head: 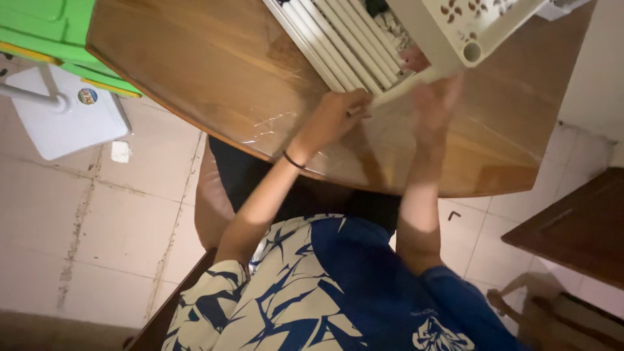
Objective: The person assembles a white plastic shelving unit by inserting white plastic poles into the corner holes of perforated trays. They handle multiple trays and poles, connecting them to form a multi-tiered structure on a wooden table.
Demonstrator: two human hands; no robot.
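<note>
Left hand (335, 117) against white tubes (344, 42)

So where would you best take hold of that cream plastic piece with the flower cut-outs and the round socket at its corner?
Probably along the plain edge of the cream plastic panel with flower-shaped cut-outs, beside its round corner socket, coming from the near side where the right hand hovers. That corner juts out toward the person, over the wooden table, so a grip can close over the edge. The left hand rests by the white tubes.
</note>
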